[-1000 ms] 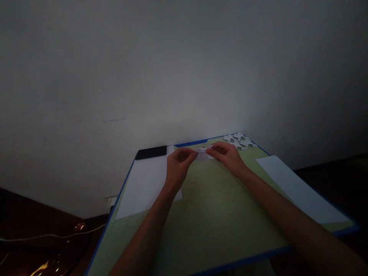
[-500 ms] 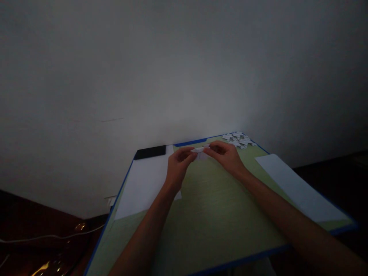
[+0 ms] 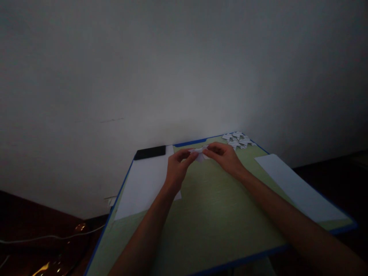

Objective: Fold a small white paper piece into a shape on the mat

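Observation:
Both my hands meet near the far edge of a green table [image 3: 212,226] with a blue rim. My left hand [image 3: 176,170] pinches the left end of a small folded white paper piece [image 3: 199,154]. My right hand [image 3: 225,156] pinches its right end, fingers curled over it. The paper is held just above the tabletop. The room is dim, so the folds are hard to make out.
A pile of several small folded white paper pieces [image 3: 238,140] lies at the far right corner. A white sheet [image 3: 145,184] lies at the left, another white sheet [image 3: 297,188] at the right. A black flat object [image 3: 150,152] sits at the far left corner. A cable [image 3: 51,237] runs over the floor.
Both hands shifted slightly left and worked the small paper between the fingertips; its shape between the fingers looks narrower now. Nothing else moved.

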Available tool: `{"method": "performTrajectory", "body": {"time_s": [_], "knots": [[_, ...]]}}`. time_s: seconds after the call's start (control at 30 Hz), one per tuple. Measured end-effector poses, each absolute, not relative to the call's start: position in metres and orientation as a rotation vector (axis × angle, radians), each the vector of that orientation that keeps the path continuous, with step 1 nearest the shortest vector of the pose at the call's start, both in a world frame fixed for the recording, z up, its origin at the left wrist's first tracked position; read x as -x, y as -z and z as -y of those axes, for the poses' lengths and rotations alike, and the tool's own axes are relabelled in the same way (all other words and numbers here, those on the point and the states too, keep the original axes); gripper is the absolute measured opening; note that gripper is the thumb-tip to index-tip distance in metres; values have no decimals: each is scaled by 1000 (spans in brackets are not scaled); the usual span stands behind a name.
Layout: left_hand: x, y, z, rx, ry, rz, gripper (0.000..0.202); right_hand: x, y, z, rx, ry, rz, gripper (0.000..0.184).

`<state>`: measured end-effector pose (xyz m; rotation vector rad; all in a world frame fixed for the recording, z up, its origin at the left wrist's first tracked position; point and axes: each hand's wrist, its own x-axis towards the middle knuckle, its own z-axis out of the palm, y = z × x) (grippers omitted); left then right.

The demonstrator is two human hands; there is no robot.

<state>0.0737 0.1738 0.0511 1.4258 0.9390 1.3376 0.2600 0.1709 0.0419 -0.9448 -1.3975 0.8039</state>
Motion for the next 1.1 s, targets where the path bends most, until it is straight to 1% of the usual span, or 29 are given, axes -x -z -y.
{"method": "performTrajectory", "body": {"time_s": [0.4, 0.5, 0.6, 0.73, 0.9, 1.1], "knots": [[-72, -50, -173, -1288, -1376, -955, 20, -260, -44, -167, 937, -874, 1398, 26], [-72, -51, -172, -1278, -1366, -929, 19, -263, -46, -166, 932, -881, 1401, 26], [-71, -51, -173, -1297, -1350, -899, 21, -264, -47, -166, 929, -891, 1385, 28], [-70, -48, -176, -1338, -1355, -899, 23, -263, -47, -166, 908, -896, 1400, 27], [-70, -51, -173, -1426, -1418, -975, 26, -260, -46, -166, 912, -825, 1505, 26], [-74, -57, -166, -1517, -1447, -969, 27, -260, -43, -167, 939, -794, 1470, 27]]}}
